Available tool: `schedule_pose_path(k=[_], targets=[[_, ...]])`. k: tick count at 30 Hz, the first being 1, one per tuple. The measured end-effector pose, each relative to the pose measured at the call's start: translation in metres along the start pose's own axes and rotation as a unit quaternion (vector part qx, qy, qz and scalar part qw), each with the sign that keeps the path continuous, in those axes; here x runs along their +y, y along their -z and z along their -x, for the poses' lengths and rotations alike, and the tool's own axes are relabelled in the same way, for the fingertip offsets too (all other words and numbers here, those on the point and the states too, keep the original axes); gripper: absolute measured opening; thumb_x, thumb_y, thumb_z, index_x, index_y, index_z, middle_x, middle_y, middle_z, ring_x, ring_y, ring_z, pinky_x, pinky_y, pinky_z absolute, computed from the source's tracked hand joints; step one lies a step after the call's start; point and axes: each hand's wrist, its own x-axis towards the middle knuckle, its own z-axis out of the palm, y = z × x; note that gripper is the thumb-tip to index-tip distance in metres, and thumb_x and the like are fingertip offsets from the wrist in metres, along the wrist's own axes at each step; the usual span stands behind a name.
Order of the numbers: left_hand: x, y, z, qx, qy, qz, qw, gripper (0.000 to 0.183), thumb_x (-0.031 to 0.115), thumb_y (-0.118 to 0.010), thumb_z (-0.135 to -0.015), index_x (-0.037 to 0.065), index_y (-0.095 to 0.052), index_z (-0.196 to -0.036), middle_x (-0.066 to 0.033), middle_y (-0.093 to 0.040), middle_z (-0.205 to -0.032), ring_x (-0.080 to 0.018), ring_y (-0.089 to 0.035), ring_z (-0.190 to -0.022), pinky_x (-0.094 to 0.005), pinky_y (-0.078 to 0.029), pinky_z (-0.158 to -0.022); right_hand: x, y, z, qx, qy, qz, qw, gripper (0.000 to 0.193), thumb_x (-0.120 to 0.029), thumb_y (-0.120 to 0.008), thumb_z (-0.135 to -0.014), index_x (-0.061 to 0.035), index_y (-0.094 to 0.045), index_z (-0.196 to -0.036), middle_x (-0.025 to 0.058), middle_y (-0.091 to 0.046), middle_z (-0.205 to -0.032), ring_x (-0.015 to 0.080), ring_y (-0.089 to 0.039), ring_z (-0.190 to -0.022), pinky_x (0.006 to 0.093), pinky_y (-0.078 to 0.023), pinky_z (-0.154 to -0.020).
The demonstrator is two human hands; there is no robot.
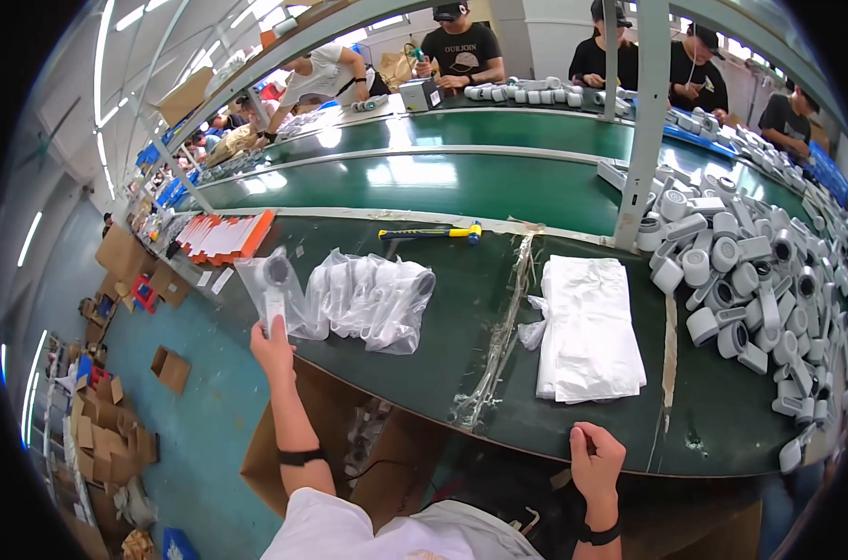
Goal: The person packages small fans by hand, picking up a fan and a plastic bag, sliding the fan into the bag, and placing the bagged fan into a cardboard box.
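My left hand [273,350] is closed around the handle of a white handheld device with a round head [275,303], which sits inside a clear plastic bag. The device is upright over the table's left part. Just right of it lies a row of similar bagged devices [372,301], wrapped in clear plastic and close together. My right hand [597,462] is at the table's front edge, its fingers curled in, and nothing shows in them. Beyond that hand lies a flat stack of white plastic bags [587,331].
A large heap of unbagged white devices [722,271] covers the right side. A yellow-and-black hammer [431,232] lies near the back rail. Orange and white sheets [226,236] are at the far left. A metal post [640,131] rises beside the green conveyor [405,177]; several people work beyond.
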Motion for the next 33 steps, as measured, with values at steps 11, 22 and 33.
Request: schedule_pose_path(k=[11,22,33], targets=[[-0.082,-0.053,-0.056,0.006,0.003,-0.222,0.975,0.039,0.022,-0.066,-0.091,-0.001,-0.058,-0.121,-0.0227,-0.065,-0.114,-0.0381,-0.062,-0.108,-0.0441,-0.047,-0.092,0.004,-0.006,0.002,0.023,0.047,0.047,0.997,0.008,-0.008,-0.071,-0.086,-0.0005,-0.069,-0.089,0.0097,-0.061,-0.066,0.0196,-0.056,-0.054,0.0299,-0.043,-0.052],[-0.107,-0.007,-0.065,-0.052,0.034,-0.018,0.998,0.040,0.013,-0.064,-0.088,-0.002,-0.059,-0.125,-0.0119,-0.066,-0.109,-0.0215,-0.064,-0.093,-0.0330,-0.050,-0.085,0.002,-0.008,0.003,0.018,0.058,0.069,0.996,0.006,-0.005,-0.070,-0.085,-0.0002,-0.068,-0.088,0.0099,-0.059,-0.066,0.0209,-0.055,-0.054,0.0311,-0.042,-0.052],[-0.072,-0.013,-0.065,-0.151,0.096,-0.003,0.984,0.037,0.005,-0.065,-0.084,-0.003,-0.064,-0.120,-0.0066,-0.071,-0.106,-0.0167,-0.065,-0.089,-0.0278,-0.051,-0.076,0.005,-0.007,0.005,0.016,0.072,0.092,0.993,0.007,-0.005,-0.066,-0.089,0.0019,-0.067,-0.089,0.0072,-0.057,-0.067,0.0144,-0.052,-0.056,0.0284,-0.041,-0.054]])
